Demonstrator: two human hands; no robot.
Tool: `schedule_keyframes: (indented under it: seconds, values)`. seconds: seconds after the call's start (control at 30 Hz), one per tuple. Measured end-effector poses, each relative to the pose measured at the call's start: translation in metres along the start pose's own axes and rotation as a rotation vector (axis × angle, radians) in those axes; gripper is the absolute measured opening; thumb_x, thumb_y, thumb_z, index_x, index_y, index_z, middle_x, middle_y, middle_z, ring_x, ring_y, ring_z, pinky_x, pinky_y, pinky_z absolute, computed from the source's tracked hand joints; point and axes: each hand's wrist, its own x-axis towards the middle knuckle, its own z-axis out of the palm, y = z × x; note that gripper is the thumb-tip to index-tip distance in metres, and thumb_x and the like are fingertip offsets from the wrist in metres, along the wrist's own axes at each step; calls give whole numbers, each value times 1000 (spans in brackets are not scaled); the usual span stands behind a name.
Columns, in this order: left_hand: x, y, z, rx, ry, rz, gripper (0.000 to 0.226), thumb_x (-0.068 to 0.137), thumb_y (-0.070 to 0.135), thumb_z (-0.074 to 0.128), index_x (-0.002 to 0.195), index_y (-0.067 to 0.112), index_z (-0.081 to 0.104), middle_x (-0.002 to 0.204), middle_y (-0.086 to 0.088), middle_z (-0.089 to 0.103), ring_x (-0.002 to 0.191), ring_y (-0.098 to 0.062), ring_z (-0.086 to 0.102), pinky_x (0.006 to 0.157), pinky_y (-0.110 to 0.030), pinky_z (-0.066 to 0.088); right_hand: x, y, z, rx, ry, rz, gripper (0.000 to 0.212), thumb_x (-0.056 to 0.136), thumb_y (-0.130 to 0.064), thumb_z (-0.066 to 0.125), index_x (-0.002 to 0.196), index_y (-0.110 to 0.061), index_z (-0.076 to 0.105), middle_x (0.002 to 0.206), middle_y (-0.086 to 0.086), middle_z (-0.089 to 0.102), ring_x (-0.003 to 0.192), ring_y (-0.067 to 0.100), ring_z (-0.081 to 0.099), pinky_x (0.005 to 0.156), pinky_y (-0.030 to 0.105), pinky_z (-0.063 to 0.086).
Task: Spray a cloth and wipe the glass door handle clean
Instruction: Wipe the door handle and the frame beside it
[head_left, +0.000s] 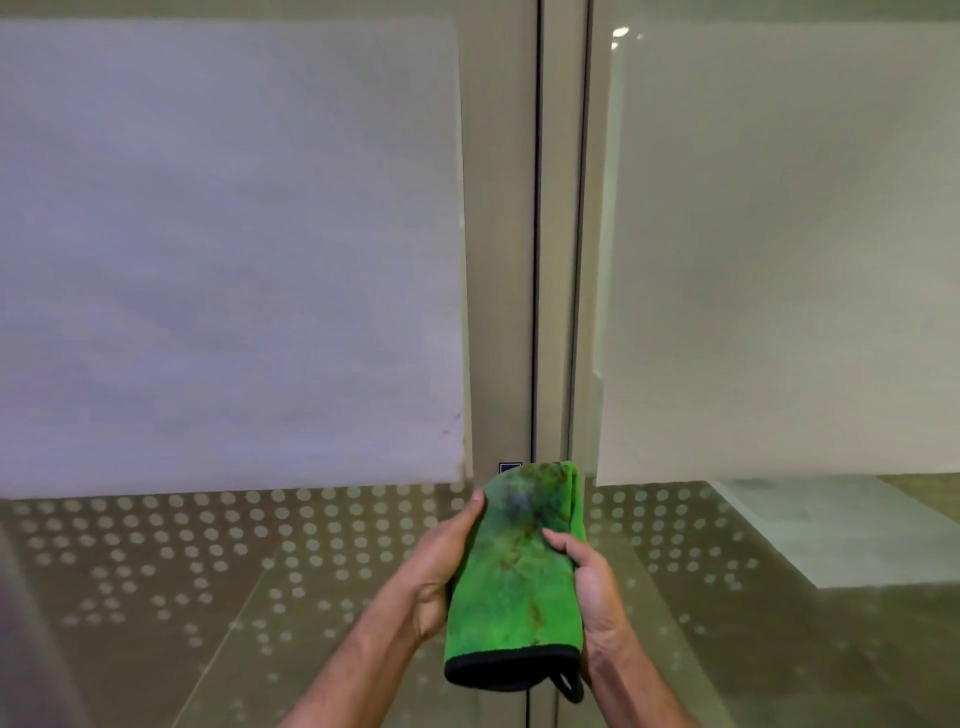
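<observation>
The green cloth (519, 571) hung folded at about 6 o'clock in the head view, low and just right of centre, in front of the seam between two glass doors. It was edged in black along its bottom, with a small black loop at its 5 o'clock corner, and dark smudges marked its upper half. The left hand (441, 566) held the cloth's 9 o'clock side, fingers curled behind it and thumb tip at its top left. The right hand (592, 582) gripped the 3 o'clock edge, fingers closed over the front. Behind, frosted panels (234, 249) covered the doors' upper parts, and a dotted band (208, 545) ran below. A small dark plate (510, 467) peeked out at the cloth's 12 o'clock.
</observation>
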Motion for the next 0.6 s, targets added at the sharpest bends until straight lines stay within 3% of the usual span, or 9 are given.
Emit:
schedule_keyframes:
  seconds: [0.1,0.23,0.37,0.47,0.6]
  values:
    - [-10,-1,-3,-71,-48,-33,47,88,37,80,116,-1,79,120,-25,77,104,-38,78,80,-47,65,-6,-6,6,-70,16,-71,50,85,-15,64,132,3,63,126,33,68,113,50,66,105,68,46]
    - [-21,1,5,-107,25,27,50,83,23,85,124,-4,73,117,-27,77,110,-44,74,90,-55,63,-12,-10,13,-219,44,-267,33,96,-8,61,129,-4,64,119,30,73,112,50,69,99,71,49]
    - [-26,8,17,-110,142,171,51,83,18,85,125,-3,67,113,-29,77,112,-49,72,98,-64,57,-33,-14,15,-493,26,-319,32,95,-26,72,125,-15,68,114,12,79,107,31,76,93,54,60]
    - [-32,10,23,-84,209,259,50,80,18,88,120,0,65,106,-26,79,103,-47,75,91,-60,61,-47,-19,14,-686,19,-285,34,91,-26,76,123,-20,67,108,1,82,100,18,78,81,37,64]
    - [-40,8,26,-74,138,246,56,76,24,91,122,5,65,104,-22,81,97,-41,78,74,-47,66,-56,-24,17,-644,106,-358,27,96,-9,69,122,-14,65,105,6,82,94,23,80,74,37,65]
